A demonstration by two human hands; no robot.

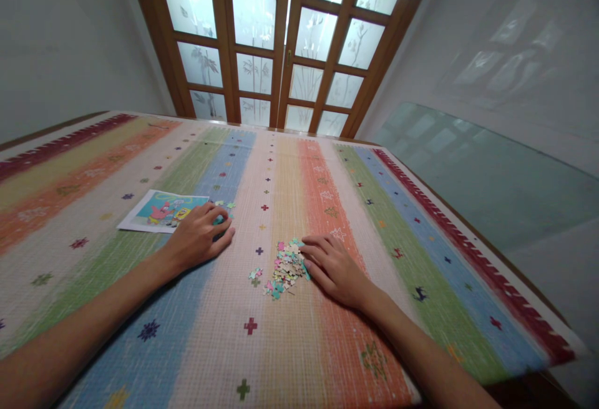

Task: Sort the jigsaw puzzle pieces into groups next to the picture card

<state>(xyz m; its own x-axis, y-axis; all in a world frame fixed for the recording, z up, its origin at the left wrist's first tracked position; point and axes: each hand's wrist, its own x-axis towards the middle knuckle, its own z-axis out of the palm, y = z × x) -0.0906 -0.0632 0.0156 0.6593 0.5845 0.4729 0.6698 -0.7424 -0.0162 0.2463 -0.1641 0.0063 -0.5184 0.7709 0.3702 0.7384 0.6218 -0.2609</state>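
My left hand point(199, 237) rests on the cloth at the right edge of a printed picture card point(140, 214) with cartoon figures. Its fingers are curled around a teal jigsaw puzzle piece point(218, 219), partly hidden by the fingers. A few more puzzle pieces point(230, 206) lie just beyond those fingertips. My right hand point(334, 270) lies palm down with fingers stretched, touching the right side of a heap of loose puzzle pieces point(287, 267). Pink, teal and plain brownish faces show in the heap. Left of it sits a small group of puzzle pieces point(255, 274).
A striped tablecloth point(224, 334) with printed crosses, stars and trees covers the table. Beyond the far edge stand wooden doors point(283, 53) with frosted panes. A glass panel point(491, 166) is along the right wall.
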